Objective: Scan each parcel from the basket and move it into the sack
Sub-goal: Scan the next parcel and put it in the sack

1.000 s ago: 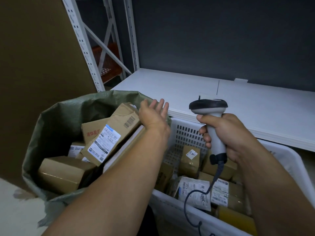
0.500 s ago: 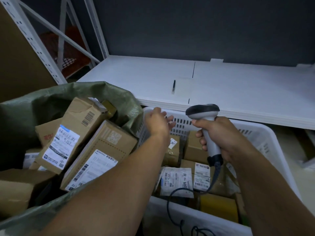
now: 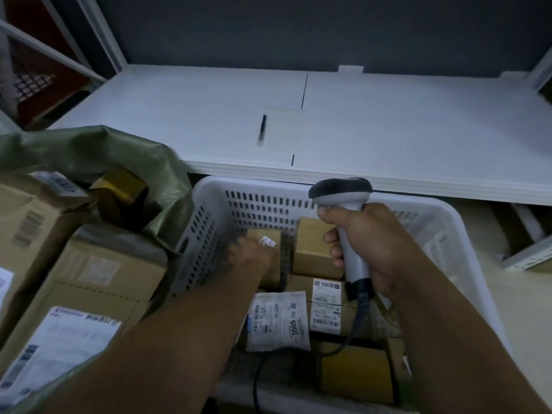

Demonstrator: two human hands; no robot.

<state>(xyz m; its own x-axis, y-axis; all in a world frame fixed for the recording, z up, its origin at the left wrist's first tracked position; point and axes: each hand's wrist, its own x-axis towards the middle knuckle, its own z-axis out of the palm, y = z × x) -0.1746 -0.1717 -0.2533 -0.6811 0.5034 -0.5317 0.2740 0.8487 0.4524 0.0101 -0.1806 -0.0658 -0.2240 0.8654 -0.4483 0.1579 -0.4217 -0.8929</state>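
A white slotted basket (image 3: 257,204) stands in the middle and holds several parcels. My left hand (image 3: 251,255) is down inside it, blurred, against a small brown box (image 3: 268,237) with a white sticker; whether its fingers hold the box I cannot tell. My right hand (image 3: 367,243) grips the handle of a grey and black barcode scanner (image 3: 343,195) above the basket, its cord trailing down. A flat white-labelled parcel (image 3: 277,321) lies below my left forearm. The green sack (image 3: 89,147) at the left is full of brown boxes (image 3: 95,282).
A white shelf board (image 3: 388,130) runs behind the basket, with a black pen (image 3: 263,130) lying on it. A dark wall rises at the back. White metal racking (image 3: 98,34) and a red crate (image 3: 35,79) stand at the far left.
My left hand has come away from the sack, crossed to the right and dropped into the basket onto the small box. The view has swung right and down. The scanner hand stays put.
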